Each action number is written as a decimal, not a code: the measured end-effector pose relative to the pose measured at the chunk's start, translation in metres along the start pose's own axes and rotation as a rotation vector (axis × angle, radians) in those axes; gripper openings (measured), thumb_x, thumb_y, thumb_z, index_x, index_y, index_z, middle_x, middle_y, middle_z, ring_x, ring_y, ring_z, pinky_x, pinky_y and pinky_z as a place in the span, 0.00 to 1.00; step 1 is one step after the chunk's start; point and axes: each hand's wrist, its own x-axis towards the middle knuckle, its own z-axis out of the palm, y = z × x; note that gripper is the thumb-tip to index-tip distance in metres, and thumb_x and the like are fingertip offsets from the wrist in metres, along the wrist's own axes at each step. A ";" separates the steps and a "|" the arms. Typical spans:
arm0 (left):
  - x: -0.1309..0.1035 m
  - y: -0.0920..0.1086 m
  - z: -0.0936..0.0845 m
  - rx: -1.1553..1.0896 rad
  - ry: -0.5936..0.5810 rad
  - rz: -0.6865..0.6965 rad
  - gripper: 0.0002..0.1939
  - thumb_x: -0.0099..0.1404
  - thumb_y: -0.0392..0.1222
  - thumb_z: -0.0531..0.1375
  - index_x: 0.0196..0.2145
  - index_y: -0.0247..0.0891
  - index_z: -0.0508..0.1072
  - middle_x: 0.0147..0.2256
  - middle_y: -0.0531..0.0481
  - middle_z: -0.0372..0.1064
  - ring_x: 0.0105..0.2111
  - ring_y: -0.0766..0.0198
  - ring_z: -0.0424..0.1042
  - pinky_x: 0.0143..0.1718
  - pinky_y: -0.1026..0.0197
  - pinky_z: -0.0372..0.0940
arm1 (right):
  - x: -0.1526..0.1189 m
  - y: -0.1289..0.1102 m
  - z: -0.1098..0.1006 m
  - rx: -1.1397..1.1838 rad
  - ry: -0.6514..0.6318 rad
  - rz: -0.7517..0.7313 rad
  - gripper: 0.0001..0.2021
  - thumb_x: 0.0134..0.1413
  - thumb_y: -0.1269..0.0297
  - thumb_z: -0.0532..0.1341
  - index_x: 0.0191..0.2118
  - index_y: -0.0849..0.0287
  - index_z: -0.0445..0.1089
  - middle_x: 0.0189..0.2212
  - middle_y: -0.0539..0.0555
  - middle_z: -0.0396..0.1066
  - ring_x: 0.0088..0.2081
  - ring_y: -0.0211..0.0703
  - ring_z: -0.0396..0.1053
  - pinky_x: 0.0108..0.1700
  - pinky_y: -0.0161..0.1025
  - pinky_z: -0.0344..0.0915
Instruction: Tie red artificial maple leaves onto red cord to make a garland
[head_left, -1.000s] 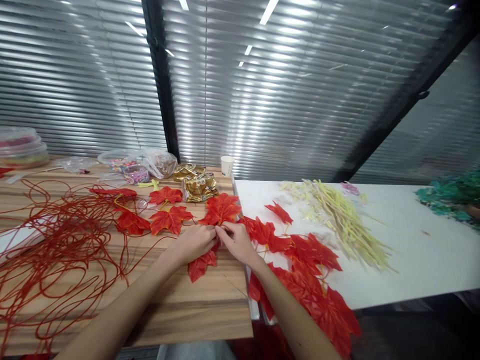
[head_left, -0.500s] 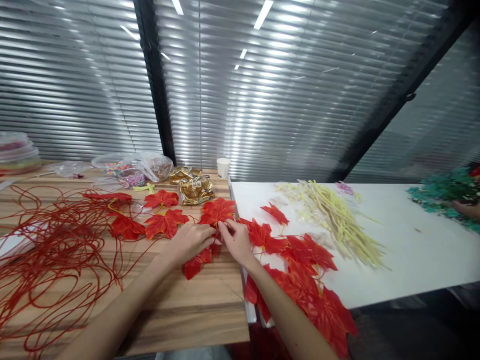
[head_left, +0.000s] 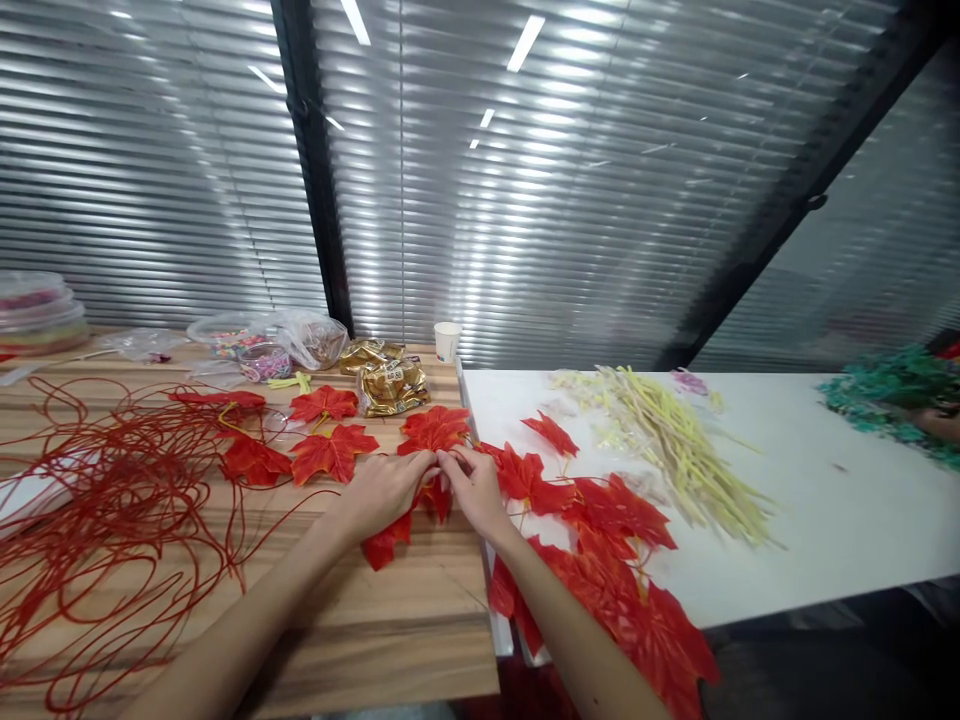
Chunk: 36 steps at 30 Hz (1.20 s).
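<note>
Where a wooden worktop [head_left: 390, 630] meets a white worktop [head_left: 847, 520], one garland of red maple-shaped leaves [head_left: 435, 428] lies across the join, under a person's two bare hands. The left hand [head_left: 386, 490] and the right hand [head_left: 474, 487] meet at its stem, and each grip is pinched together on it, fingertips almost touching; the exact spot held is hidden by the fingers. One leaf spreads just beyond the fingertips, and another pokes out below the left hand. To the right, more leaves overlap on the white worktop and hang over its near edge, too layered to count.

On the wooden side, four red leaves [head_left: 335, 453] lie left of the hands, beside one big tangle of red cord [head_left: 142, 500]. Behind them are two gold packets [head_left: 392, 388] and one paper cup [head_left: 448, 342]. At the far left stands one stack of clear tubs [head_left: 37, 312].

On the white side lies one loose bundle of yellow strips [head_left: 682, 450]. At the far right, another person's hand [head_left: 939, 422] touches one mass of teal foliage [head_left: 870, 395].
</note>
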 end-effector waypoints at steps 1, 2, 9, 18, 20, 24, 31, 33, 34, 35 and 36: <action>0.000 0.000 0.000 -0.008 0.006 0.001 0.14 0.67 0.43 0.41 0.36 0.37 0.63 0.29 0.49 0.70 0.28 0.63 0.69 0.28 0.63 0.56 | 0.000 -0.001 0.000 0.027 -0.006 0.009 0.18 0.53 0.59 0.51 0.16 0.59 0.55 0.14 0.46 0.56 0.19 0.33 0.55 0.25 0.32 0.54; 0.000 0.000 0.000 -0.016 0.013 0.003 0.14 0.67 0.42 0.41 0.36 0.37 0.63 0.29 0.49 0.70 0.28 0.64 0.69 0.27 0.64 0.55 | 0.000 -0.001 0.001 0.052 -0.013 0.017 0.19 0.54 0.58 0.51 0.16 0.59 0.56 0.14 0.46 0.56 0.19 0.33 0.56 0.26 0.32 0.54; -0.001 -0.003 0.004 0.004 0.084 0.084 0.11 0.66 0.39 0.44 0.35 0.37 0.64 0.28 0.51 0.69 0.25 0.66 0.67 0.26 0.65 0.54 | 0.002 0.003 0.003 0.160 -0.063 0.109 0.19 0.53 0.56 0.52 0.16 0.60 0.57 0.13 0.47 0.57 0.17 0.33 0.56 0.23 0.32 0.54; -0.002 0.000 0.005 0.066 0.330 0.168 0.11 0.66 0.41 0.45 0.38 0.36 0.64 0.25 0.52 0.68 0.23 0.67 0.67 0.23 0.66 0.54 | 0.003 0.008 0.002 0.232 0.033 0.112 0.19 0.52 0.55 0.53 0.17 0.60 0.57 0.14 0.46 0.56 0.18 0.32 0.54 0.23 0.32 0.52; -0.003 0.001 0.004 0.085 0.388 0.227 0.10 0.66 0.38 0.45 0.40 0.36 0.64 0.26 0.53 0.67 0.23 0.68 0.66 0.22 0.66 0.54 | 0.004 0.009 0.002 0.241 0.063 0.105 0.18 0.52 0.55 0.54 0.17 0.60 0.57 0.14 0.45 0.55 0.18 0.32 0.53 0.23 0.32 0.51; -0.004 0.003 0.001 0.099 0.463 0.347 0.09 0.65 0.33 0.46 0.39 0.35 0.64 0.25 0.53 0.66 0.22 0.70 0.64 0.21 0.67 0.54 | 0.005 0.010 0.000 0.226 0.111 0.096 0.18 0.51 0.55 0.54 0.17 0.60 0.58 0.14 0.45 0.56 0.19 0.32 0.53 0.23 0.32 0.52; -0.006 0.006 0.000 0.024 0.442 0.407 0.10 0.64 0.33 0.48 0.43 0.35 0.63 0.29 0.51 0.68 0.25 0.71 0.67 0.24 0.68 0.56 | 0.011 0.014 -0.011 0.257 0.336 0.132 0.18 0.51 0.54 0.54 0.18 0.60 0.57 0.13 0.44 0.54 0.18 0.32 0.52 0.23 0.31 0.50; -0.006 0.006 0.000 0.027 0.436 0.411 0.11 0.64 0.33 0.48 0.43 0.35 0.64 0.28 0.51 0.68 0.25 0.71 0.67 0.24 0.68 0.56 | 0.012 0.014 -0.013 0.258 0.388 0.142 0.17 0.51 0.54 0.54 0.18 0.60 0.58 0.13 0.44 0.53 0.18 0.32 0.50 0.23 0.31 0.49; -0.006 0.006 0.000 0.030 0.430 0.412 0.11 0.64 0.33 0.48 0.43 0.35 0.64 0.28 0.52 0.68 0.24 0.71 0.66 0.24 0.68 0.56 | 0.012 0.014 -0.013 0.261 0.408 0.146 0.17 0.51 0.54 0.54 0.19 0.60 0.58 0.13 0.44 0.52 0.18 0.32 0.50 0.22 0.31 0.49; -0.006 0.006 0.001 0.035 0.419 0.411 0.11 0.64 0.33 0.48 0.43 0.35 0.64 0.28 0.52 0.68 0.25 0.70 0.66 0.24 0.68 0.57 | 0.012 0.014 -0.013 0.269 0.425 0.147 0.17 0.51 0.54 0.54 0.19 0.60 0.59 0.14 0.44 0.52 0.18 0.32 0.50 0.22 0.31 0.49; -0.006 0.006 0.001 0.041 0.405 0.409 0.11 0.64 0.34 0.48 0.43 0.35 0.64 0.28 0.51 0.68 0.25 0.70 0.67 0.24 0.68 0.57 | 0.012 0.013 -0.013 0.279 0.440 0.147 0.16 0.51 0.54 0.54 0.19 0.60 0.59 0.14 0.44 0.52 0.18 0.32 0.49 0.22 0.31 0.49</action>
